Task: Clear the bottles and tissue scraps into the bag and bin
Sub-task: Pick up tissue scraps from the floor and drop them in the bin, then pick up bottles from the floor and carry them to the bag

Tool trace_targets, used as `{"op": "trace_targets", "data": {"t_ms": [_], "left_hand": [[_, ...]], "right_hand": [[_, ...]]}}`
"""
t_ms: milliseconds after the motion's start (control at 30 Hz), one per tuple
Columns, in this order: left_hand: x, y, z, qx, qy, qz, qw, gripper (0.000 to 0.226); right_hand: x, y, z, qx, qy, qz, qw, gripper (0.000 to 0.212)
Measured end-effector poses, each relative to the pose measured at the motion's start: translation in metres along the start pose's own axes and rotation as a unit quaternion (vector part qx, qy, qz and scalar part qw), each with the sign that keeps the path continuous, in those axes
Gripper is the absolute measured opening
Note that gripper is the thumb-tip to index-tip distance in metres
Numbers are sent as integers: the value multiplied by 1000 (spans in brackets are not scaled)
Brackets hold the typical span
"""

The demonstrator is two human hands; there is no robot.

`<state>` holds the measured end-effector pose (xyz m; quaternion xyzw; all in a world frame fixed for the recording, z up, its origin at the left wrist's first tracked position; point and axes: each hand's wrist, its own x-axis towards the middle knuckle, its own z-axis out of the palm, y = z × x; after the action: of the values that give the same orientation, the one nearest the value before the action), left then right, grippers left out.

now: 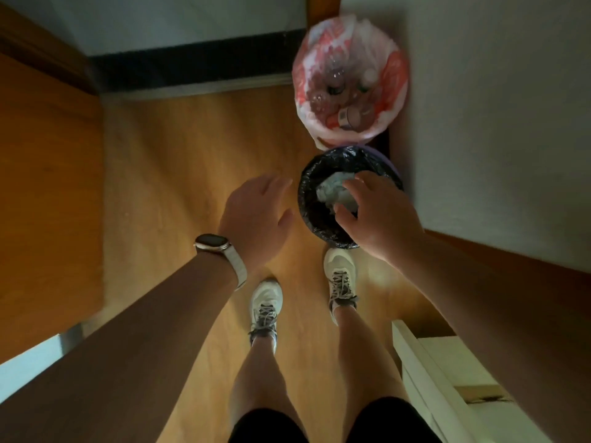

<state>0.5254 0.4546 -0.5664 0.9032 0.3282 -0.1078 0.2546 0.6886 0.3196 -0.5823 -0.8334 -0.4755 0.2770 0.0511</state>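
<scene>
While the person stands on the wooden floor [192, 155], the right hand [380, 219] reaches over the bin [307, 203], thumb and fingers curled round a wad of tissue [332, 190] above the black-lined opening; the left hand [259, 215] hangs at 9 o'clock of the bin, fingers spread and loose, holding nothing, a watch [213, 243] on its wrist; the bag [398, 71], red and white, stands open just beside the bin at 12 o'clock, with bottles [348, 116] lying inside; two white shoes [265, 298] stand at 6 o'clock, the right toe just beside the bin.
</scene>
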Motion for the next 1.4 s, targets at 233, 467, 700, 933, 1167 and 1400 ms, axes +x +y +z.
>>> {"op": "trace_targets", "data": {"t_ms": [233, 467, 700, 933, 1167, 1400], "left_hand": [[-54, 20, -104, 10, 82, -99, 992, 51], [-158, 39, -180, 31, 136, -173, 975, 52], [-272, 51, -205, 50, 177, -260, 948, 51], [-385, 56, -210, 71, 235, -336, 909, 50], [-521, 75, -184, 89, 283, -425, 855, 49], [-681, 109, -132, 81, 317, -515, 792, 49]], "right_hand": [[-8, -97, -112, -82, 12, -167, 983, 48], [-58, -165, -178, -161, 1, -286, 945, 50], [-102, -224, -216, -236, -20, -392, 889, 56], [-172, -307, -237, -251, -18, -488, 836, 58], [-279, -381, -205, -265, -13, -584, 767, 54], [-433, -435, -144, -272, -12, -668, 693, 54]]}}
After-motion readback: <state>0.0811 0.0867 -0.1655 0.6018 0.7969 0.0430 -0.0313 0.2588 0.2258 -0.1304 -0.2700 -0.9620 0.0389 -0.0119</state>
